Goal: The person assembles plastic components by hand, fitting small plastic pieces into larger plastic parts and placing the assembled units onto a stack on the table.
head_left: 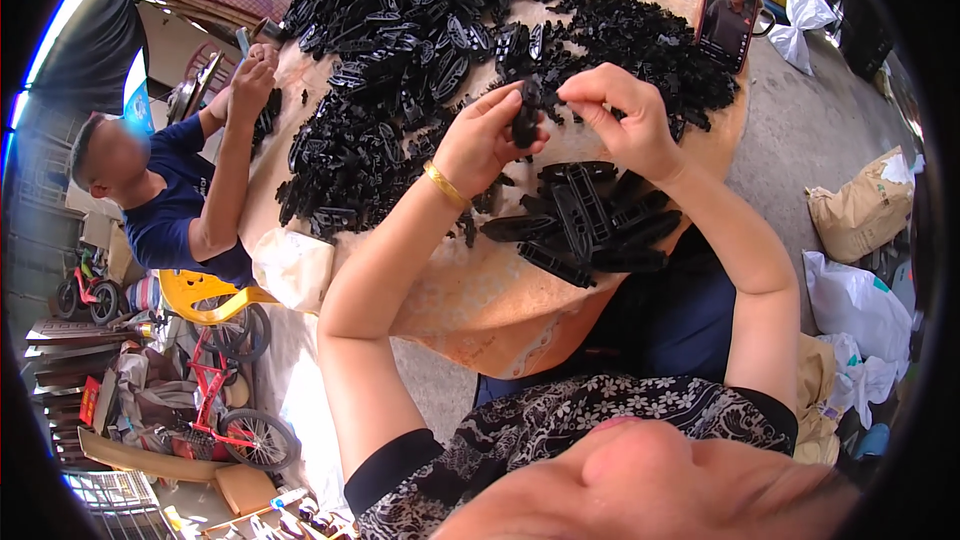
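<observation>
My left hand (478, 145) grips a small black plastic part (524, 125) between thumb and fingers, above the table. Close to its right, my right hand (632, 125) is closed in a pinch, its fingertips just apart from that part. Whatever the pinch holds is too small to make out. Beyond both hands spreads a large heap of long oval black plastic pieces (400, 50). Small black pieces (640, 40) form another heap to the right of it. Nearer me, below my right hand, lies a loose stack of long black frame-like pieces (590, 220).
An orange patterned cloth (480, 300) covers the table. A phone (727, 15) stands at the far right edge. At the left, another person (190, 180) in a dark blue shirt handles something small. Sacks (860, 205) lie on the floor to the right; a red bicycle (225, 390) stands lower left.
</observation>
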A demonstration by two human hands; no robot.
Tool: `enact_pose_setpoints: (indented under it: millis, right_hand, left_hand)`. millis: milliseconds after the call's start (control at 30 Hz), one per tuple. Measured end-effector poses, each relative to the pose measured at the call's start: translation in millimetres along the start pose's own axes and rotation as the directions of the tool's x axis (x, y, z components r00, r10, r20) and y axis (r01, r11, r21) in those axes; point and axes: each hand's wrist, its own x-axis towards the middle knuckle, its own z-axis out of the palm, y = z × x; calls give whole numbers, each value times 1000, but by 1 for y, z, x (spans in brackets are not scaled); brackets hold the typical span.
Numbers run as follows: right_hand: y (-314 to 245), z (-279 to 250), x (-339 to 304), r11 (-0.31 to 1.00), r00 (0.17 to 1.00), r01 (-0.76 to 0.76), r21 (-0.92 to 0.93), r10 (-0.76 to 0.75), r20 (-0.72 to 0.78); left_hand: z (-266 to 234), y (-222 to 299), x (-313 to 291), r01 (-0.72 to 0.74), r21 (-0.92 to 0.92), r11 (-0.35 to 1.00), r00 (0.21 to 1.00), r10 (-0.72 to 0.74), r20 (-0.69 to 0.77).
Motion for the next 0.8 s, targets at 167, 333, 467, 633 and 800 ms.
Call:
enact_pose_setpoints:
  millis: [167, 333, 467, 633, 800]
  right_hand:
    - [-5, 4, 1, 971, 970, 219, -93, -207, 128]
    - [-6, 4, -1, 944, 963, 251, -212, -222, 154]
    - [-6, 2, -1, 929, 952, 278, -244, -232, 199]
    - [-3, 5, 1, 979, 992, 104, -177, -90, 89]
    - [2, -2, 0, 899, 857, -435, 56, 395, 331]
  left_hand:
    - [-1, 1, -1, 52, 112, 992, 998, -56, 31]
    - [-3, 2, -3, 119, 262, 958, 990, -136, 48]
    - [2, 7, -6, 157, 233, 960, 983, -175, 57]
    - [6, 14, -10, 52, 359, 932, 989, -99, 114]
    - [5, -4, -9, -350, 751, 560, 929, 309, 203]
